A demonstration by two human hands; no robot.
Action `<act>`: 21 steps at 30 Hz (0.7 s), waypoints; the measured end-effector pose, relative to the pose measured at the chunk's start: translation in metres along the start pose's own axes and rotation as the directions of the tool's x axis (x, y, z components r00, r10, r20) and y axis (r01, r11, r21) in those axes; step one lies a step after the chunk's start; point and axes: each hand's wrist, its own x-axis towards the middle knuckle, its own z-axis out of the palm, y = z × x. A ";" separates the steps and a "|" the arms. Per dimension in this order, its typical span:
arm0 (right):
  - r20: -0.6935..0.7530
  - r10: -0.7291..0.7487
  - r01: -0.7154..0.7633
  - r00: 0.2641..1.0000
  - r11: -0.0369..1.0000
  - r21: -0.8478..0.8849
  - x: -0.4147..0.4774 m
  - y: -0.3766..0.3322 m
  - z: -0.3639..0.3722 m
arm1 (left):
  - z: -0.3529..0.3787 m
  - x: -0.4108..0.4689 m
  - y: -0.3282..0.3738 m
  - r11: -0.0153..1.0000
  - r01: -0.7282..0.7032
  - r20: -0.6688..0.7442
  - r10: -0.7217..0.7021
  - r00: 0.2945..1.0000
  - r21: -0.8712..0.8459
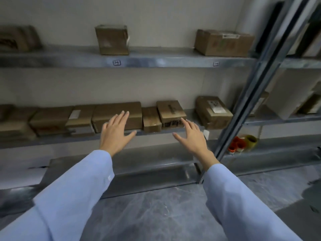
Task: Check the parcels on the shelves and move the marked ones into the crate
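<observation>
Two hands are reaching out empty, fingers spread: the left hand (116,134) toward a long parcel (118,115), the right hand (192,137) nearing a small stacked parcel (171,113), probably to check it. No crate is showing.

Orange-capped bottles (237,144) and a yellowish tape roll (251,140) sat just right of the slanted metal upright (246,94).
</observation>
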 end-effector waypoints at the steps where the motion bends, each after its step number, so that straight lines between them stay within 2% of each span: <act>1: -0.001 -0.004 0.004 1.000 1.000 -0.002 0.012 -0.003 -0.002 | -0.002 0.010 -0.004 1.000 0.009 -0.013 -0.009 1.000 0.000; 11: 0.043 0.005 -0.002 0.999 0.998 -0.066 0.108 0.034 -0.003 | 0.033 0.087 0.015 0.999 0.030 -0.020 -0.030 0.999 -0.025; 16: 0.137 -0.007 0.013 0.990 0.999 -0.046 0.163 0.075 0.010 | 0.080 0.122 0.041 0.998 0.061 0.031 -0.060 0.998 -0.028; 21: 0.284 -0.040 0.035 0.958 0.999 0.022 0.213 0.112 0.026 | 0.131 0.150 0.069 0.984 0.163 0.117 -0.154 0.981 -0.073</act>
